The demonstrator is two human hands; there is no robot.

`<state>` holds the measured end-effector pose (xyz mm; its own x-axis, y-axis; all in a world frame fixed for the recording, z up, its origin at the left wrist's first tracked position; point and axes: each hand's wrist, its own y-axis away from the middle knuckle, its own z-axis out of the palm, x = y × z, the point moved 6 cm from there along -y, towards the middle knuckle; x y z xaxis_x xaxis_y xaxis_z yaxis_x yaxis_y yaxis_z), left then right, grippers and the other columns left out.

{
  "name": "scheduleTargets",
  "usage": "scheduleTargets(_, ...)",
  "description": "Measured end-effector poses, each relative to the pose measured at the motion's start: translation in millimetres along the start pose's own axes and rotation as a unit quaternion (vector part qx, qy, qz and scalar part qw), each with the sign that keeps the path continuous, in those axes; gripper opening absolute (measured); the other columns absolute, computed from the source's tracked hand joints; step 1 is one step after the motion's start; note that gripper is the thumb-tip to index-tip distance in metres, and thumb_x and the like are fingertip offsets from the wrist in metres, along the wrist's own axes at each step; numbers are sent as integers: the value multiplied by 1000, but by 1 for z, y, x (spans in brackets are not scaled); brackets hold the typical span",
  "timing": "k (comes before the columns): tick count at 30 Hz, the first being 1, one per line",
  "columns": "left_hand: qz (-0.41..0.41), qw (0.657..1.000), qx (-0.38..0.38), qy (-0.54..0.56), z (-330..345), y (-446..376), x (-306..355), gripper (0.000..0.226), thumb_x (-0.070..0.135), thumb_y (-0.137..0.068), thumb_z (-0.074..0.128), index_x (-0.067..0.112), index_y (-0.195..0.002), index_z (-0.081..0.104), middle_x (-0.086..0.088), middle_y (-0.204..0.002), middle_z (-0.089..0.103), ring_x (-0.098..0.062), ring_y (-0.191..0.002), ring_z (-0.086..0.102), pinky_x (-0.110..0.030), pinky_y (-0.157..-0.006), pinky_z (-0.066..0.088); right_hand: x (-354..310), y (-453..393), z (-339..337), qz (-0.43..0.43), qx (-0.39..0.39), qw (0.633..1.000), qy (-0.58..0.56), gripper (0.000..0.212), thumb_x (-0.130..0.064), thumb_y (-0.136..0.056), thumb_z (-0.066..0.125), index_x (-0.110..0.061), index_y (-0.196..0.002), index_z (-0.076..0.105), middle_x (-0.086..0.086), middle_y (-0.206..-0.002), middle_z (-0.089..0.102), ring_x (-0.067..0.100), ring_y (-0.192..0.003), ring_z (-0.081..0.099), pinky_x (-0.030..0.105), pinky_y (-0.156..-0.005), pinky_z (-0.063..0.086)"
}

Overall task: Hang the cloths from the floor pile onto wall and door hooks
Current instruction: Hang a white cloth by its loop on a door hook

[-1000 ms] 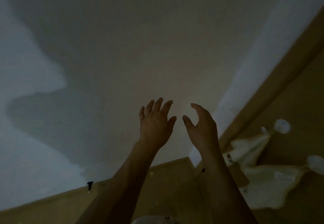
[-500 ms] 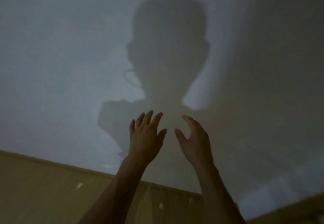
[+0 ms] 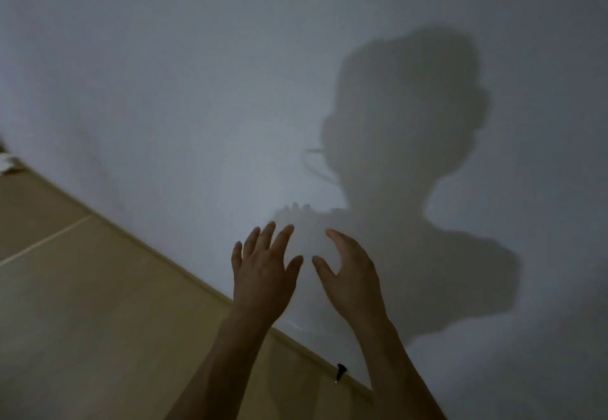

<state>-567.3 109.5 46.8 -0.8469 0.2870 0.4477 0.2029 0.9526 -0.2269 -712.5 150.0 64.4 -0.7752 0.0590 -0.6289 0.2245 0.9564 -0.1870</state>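
**Grey-white wall, tan floor, two bare hands raised**

Grey-white painted wall [image 3: 164, 74] is filling most of the dim head view, and a soft dark shadow of a head and shoulders [image 3: 404, 156] is falling across it. Tan wooden floor [image 3: 82, 304] is running diagonally across the lower left, meeting the wall along a pale skirting strip [image 3: 184, 265]. A small black object [image 3: 340, 370] is sitting at that strip near the bottom; what it is cannot be told.

The left hand [image 3: 263, 275] is reaching up before the wall, its fingers straight and spread, holding nothing. The right hand [image 3: 352, 275] is lifting just beside it, fingers loosely curved with the thumb apart, also holding nothing.

A pale crumpled patch [image 3: 6, 163] is lying at the far left edge on the floor, well apart from both hands; whether it is one of the cloths cannot be told.
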Motion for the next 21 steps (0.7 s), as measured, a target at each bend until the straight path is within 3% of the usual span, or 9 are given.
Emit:
scheduleTargets(5, -81, 996, 34, -29, -36, -1, -88, 59, 55, -97, 39, 38, -151, 21, 4, -161, 17, -21, -149, 9, -50, -121, 8, -62, -28, 75, -54, -65, 996, 3, 58, -46, -94, 52, -27, -146, 35, -6, -151, 37, 11, -138, 34, 30, -113, 31)
scheduleTargets(13, -220, 971, 61, -72, -77, 0, -202, 59, 56, -97, 36, 40, -150, 18, 4, -162, 13, -22, -150, 6, -54, -119, 7, -147, -66, 184, -170, -182, 966, 70, 65, -58, -94, 41, -36, -151, 19, -6, -161, 13, 17, -148, 8, 37, -119, 14)
scheduleTargets(21, -336, 932, 87, -107, -113, -38, -309, 57, 55, -98, 35, 39, -150, 19, 4, -162, 12, -21, -150, 4, -54, -120, 7, -234, -135, 292, -254, -256, 930, 67, 65, -58, -94, 39, -35, -151, 19, -4, -161, 13, 18, -149, 8, 41, -121, 13)
